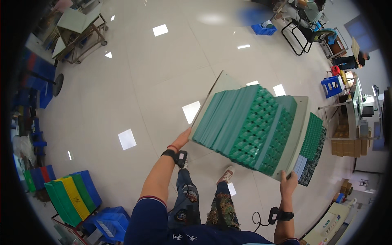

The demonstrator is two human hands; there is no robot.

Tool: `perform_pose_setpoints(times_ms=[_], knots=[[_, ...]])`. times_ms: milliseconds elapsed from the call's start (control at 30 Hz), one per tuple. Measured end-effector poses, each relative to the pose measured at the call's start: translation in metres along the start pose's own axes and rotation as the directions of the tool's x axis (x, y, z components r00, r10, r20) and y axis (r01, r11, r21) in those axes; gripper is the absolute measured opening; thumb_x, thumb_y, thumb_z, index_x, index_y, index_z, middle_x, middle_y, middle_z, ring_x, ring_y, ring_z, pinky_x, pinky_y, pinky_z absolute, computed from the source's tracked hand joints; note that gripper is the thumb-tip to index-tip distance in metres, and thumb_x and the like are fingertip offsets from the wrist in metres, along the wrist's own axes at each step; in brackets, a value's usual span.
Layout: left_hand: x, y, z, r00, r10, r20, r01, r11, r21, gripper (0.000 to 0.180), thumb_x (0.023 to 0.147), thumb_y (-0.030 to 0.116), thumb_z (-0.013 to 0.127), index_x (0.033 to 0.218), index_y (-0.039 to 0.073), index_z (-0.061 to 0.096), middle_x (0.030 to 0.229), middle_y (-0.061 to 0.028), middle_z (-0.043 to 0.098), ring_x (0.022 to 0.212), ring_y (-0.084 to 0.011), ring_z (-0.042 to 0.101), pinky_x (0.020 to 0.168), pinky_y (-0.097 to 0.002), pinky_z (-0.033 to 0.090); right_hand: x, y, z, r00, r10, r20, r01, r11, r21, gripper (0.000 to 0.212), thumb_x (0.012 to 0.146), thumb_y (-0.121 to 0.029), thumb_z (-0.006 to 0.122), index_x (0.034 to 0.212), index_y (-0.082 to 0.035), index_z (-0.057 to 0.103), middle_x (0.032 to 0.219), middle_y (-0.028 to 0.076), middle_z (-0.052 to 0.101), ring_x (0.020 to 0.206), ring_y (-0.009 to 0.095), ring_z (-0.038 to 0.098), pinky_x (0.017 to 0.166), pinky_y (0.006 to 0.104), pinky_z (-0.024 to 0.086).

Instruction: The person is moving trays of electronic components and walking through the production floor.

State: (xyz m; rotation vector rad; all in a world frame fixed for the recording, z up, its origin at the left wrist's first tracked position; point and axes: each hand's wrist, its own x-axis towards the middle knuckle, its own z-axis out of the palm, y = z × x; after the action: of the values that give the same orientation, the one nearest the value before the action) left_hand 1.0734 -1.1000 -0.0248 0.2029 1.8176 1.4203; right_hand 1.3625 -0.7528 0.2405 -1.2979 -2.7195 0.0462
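Note:
In front of me, above the floor, I carry a tilted stack of green circuit boards (241, 126), packed on edge in a long row. A pale flat board (216, 87) closes its left end, and a second pale board (297, 132) stands toward its right. Beyond that second board sit more green and dark circuit boards (312, 141). My left hand (183, 139) grips the near corner of the left pale board, its fingers mostly hidden behind it. My right hand (288, 181) is closed round the near end of the right pale board.
Glossy tiled floor (163, 81) spreads around my feet. Coloured bins (73, 196) and a blue crate (110, 224) stand at lower left. A wheeled cart (79, 28) is at upper left. On the right are a blue stool (331, 85), cardboard boxes (347, 148) and a seated person (312, 12).

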Motion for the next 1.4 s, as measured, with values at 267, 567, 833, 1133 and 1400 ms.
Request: perform_pose_setpoints(times_ms=[267,567,833,1133,1400], knots=[[-0.132,-0.059,-0.103,0.989,-0.041,-0.141,0.060,0.989,0.137,0.053,0.091,0.032,0.040,0.135,0.007,0.025,0.139,-0.0100,0.026,0.127,-0.0264,0.026,0.094,-0.0397,0.038,-0.036,-0.071,-0.013,0.935,-0.250,0.250,0.177,0.943,0.281,0.032,0.072,-0.027,0.065,0.071,0.001,0.050,0.066,0.016,0.049,0.064,0.033,0.048,0.057,0.0413,0.038],[-0.265,0.090,-0.116,0.808,-0.061,-0.586,0.050,0.998,-0.035,0.048,0.092,0.032,0.035,0.130,0.001,0.033,0.133,-0.0138,0.036,0.121,-0.0253,0.037,0.094,-0.0357,0.037,-0.062,-0.133,-0.025,0.735,-0.515,0.441,0.266,0.817,0.511,0.035,0.071,-0.029,0.065,0.086,0.001,0.053,0.072,0.018,0.052,0.067,0.035,0.054,0.058,0.0425,0.044],[-0.311,0.209,-0.064,0.824,0.366,-0.432,-0.289,0.928,0.235,0.048,0.086,0.019,0.047,0.127,-0.002,0.035,0.131,-0.0182,0.037,0.122,-0.0282,0.036,0.100,-0.0345,0.029,-0.092,-0.192,-0.009,0.506,-0.760,0.408,0.368,0.618,0.694,0.036,0.075,-0.026,0.061,0.097,0.000,0.048,0.081,0.019,0.051,0.071,0.038,0.053,0.060,0.0446,0.044],[-0.287,0.175,-0.077,0.928,0.325,-0.181,-0.235,0.889,0.394,0.054,0.084,0.019,0.051,0.127,-0.006,0.030,0.130,-0.0262,0.034,0.122,-0.0375,0.032,0.101,-0.0391,0.027,-0.186,-0.342,0.070,0.251,-0.928,0.275,0.411,0.359,0.838,0.045,0.074,-0.016,0.059,0.113,-0.002,0.041,0.102,0.023,0.047,0.095,0.040,0.048,0.080,0.0443,0.042],[-0.276,0.102,-0.174,0.804,0.427,-0.414,0.013,0.684,0.729,0.058,0.080,0.012,0.050,0.129,-0.008,0.025,0.132,-0.0267,0.028,0.122,-0.0389,0.029,0.102,-0.0406,0.025,-0.211,-0.452,0.043,-0.197,-0.918,0.343,0.183,0.309,0.933,0.028,0.074,-0.012,0.054,0.097,0.003,0.055,0.078,0.020,0.056,0.080,0.035,0.056,0.072,0.0406,0.044]])
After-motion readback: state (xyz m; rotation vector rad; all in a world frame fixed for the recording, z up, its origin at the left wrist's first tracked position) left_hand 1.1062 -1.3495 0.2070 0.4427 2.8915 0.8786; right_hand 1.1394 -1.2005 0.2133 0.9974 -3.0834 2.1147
